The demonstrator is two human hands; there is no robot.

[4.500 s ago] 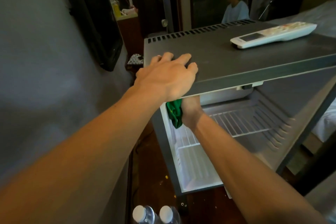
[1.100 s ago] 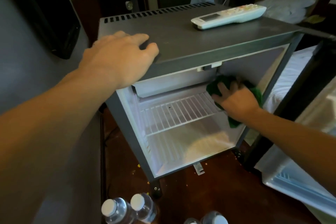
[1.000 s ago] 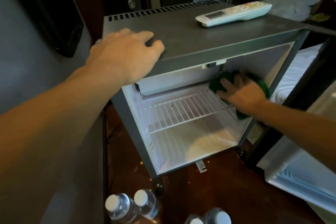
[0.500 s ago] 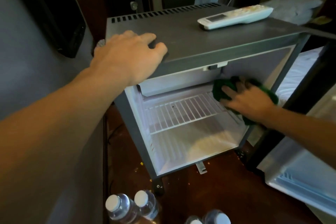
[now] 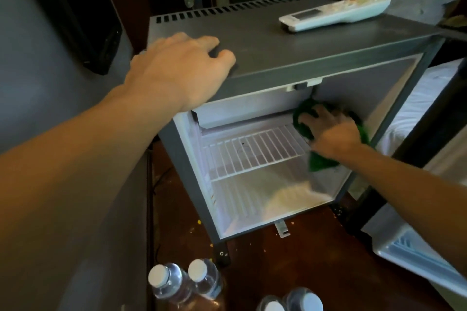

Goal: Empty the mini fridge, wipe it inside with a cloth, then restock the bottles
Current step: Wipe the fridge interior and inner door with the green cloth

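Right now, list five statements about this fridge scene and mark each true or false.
1. The left hand rests on top of the mini fridge. True.
2. The right hand presses the green cloth against the left inner wall. False: it is the right inner wall.
3. The bottles stand on the wire shelf. False: they stand on the floor.
4. A white remote lies on top of the mini fridge. True.
5. The fridge door is shut. False: it stands open.
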